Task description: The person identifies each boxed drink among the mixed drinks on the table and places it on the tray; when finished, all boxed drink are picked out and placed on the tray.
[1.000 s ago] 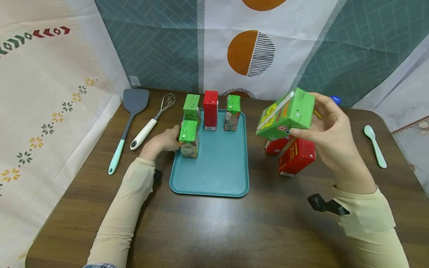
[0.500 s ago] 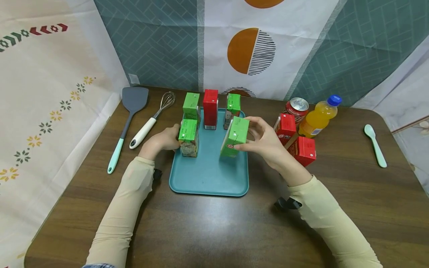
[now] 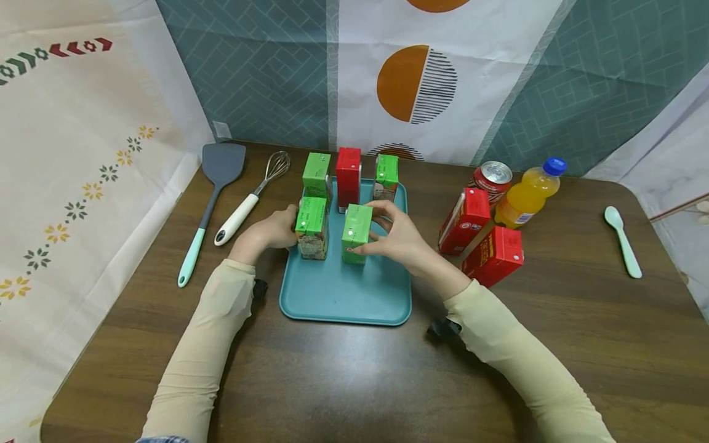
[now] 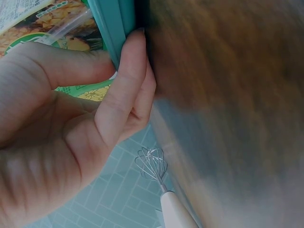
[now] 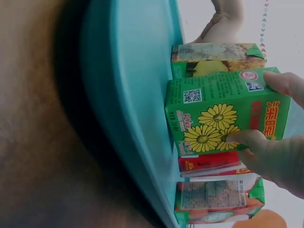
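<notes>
My right hand (image 3: 400,241) grips a green drink carton with yellow flowers (image 5: 213,95), thumb on one side and fingers on the other. The carton stands upright, low over the middle of the teal tray (image 3: 346,301). With thumb and fingers, my left hand (image 3: 272,231) pinches the tray's left rim (image 4: 111,23). Just inside that rim stands a green carton with a pineapple picture (image 3: 312,237). Along the back of the tray are another green carton (image 3: 316,172), a red carton (image 3: 348,175) and a smaller green-topped carton (image 3: 386,172).
Right of the tray stand two red cartons, one nearer the back (image 3: 464,221) and one in front (image 3: 495,255). Behind them are a red can (image 3: 492,178) and an orange drink bottle (image 3: 523,200). A spoon (image 3: 621,242) lies far right; a spatula (image 3: 207,197) and whisk (image 3: 244,212) lie left.
My right hand has carried the green carton leftward from above the red cartons to the tray's middle, turning it upright. The can and bottle came into view. My left hand stayed at the rim.
</notes>
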Available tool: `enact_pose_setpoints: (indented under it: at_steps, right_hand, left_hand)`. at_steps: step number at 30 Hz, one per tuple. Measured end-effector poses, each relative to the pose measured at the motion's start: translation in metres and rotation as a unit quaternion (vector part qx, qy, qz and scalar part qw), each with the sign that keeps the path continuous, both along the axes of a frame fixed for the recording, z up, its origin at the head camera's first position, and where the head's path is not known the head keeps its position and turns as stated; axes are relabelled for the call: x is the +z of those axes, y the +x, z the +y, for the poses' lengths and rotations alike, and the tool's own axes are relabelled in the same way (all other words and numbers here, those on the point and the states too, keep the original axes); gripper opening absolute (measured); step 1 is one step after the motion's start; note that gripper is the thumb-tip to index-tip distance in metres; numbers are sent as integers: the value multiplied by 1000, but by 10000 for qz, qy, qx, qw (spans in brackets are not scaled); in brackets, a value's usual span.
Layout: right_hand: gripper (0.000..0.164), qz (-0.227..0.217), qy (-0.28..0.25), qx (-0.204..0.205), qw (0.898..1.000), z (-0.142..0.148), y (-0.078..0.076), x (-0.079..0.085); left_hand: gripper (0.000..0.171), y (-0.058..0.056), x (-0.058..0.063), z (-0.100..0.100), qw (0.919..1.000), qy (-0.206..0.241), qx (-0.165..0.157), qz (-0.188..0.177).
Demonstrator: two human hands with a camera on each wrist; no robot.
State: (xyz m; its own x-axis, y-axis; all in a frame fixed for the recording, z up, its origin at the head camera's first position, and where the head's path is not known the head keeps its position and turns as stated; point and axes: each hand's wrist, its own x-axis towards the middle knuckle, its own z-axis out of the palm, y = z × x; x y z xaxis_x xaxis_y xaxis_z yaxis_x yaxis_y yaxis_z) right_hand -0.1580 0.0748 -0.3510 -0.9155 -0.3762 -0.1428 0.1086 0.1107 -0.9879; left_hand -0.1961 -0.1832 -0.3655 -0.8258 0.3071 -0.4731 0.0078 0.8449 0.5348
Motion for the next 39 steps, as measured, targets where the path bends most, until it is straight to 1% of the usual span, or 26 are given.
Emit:
enact_pose_setpoints:
  at_steps: [4,9,13,16,19,23,25,27,30,33,36,39]
  right_hand:
    - [75,88,56,74,9999,-3,-3,1]
    - [76,3,232,184,9996,-1,-7,1]
    - [78,11,177,305,9994,-3,-10,-3]
    - [78,56,68,322,9994,-6,-11,-6]
    - [79,154,255,331,9990,-8,-11,-7]
    - [85,591,895,438,9933,-5,-7,-2]
    - [85,861,1083,447,9894,0,-4,4]
    - [84,1102,1112,411,9868,6,-1,10]
    - [76,1435,935,385,9845,19,7,21]
    - [65,1973,1030,298,9745,38,20,32]
    - [57,2590,1356,126,9562,59,35,41]
    - [55,3070,1576,-9,9386,80,48,49]
  left_hand:
    - [72,-1,1,2,10000,-75,5,31]
    - [70,-1,0,3,10000,-62,-13,10]
    - [73,-1,0,2,10000,-57,-14,30]
    - [74,0,0,0,10000,-6,-21,68]
    - [71,0,0,0,9999,57,-36,111]
    - [71,0,1,0,9999,63,-42,98]
    - [71,0,0,0,9999,37,-26,96]
    - [71,0,0,-1,10000,22,-16,96]
    - [69,0,-1,0,9999,15,-5,109]
    - [69,0,-1,1,9999,15,-30,95]
    - [69,0,-1,1,9999,14,-55,88]
    - [67,0,0,0,9999,35,-67,123]
